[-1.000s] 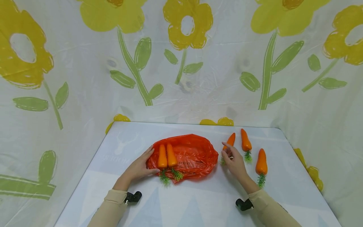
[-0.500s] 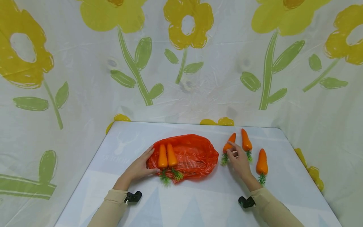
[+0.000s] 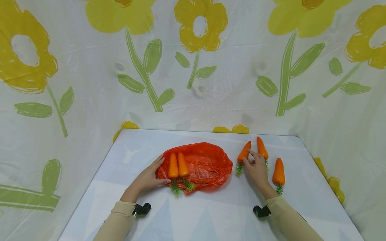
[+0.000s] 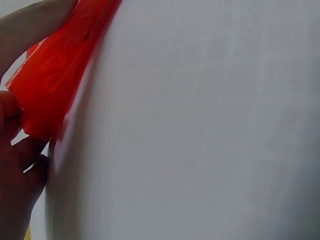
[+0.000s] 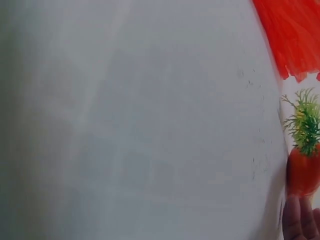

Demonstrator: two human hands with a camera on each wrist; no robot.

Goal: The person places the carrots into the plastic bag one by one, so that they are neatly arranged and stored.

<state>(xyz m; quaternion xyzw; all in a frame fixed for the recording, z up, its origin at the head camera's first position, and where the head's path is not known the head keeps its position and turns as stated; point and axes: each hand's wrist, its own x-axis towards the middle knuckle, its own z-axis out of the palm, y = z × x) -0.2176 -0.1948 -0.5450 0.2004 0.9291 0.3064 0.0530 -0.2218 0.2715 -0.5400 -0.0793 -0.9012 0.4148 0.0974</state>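
While flower-printed white sheeting walled in the pale table behind and on both sides, the left hand gripped the edge of a red bag bearing two carrots. On the table, the right hand touched a third carrot; whether it pinched, I could not tell. Two more carrots lay farther right.

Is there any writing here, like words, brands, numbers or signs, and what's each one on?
Nothing reads clearly.
Tabletop: faint lettering near a deer-head print, too pale and blurred to read.
Red bag: small dark marks, possibly print, too small to read.
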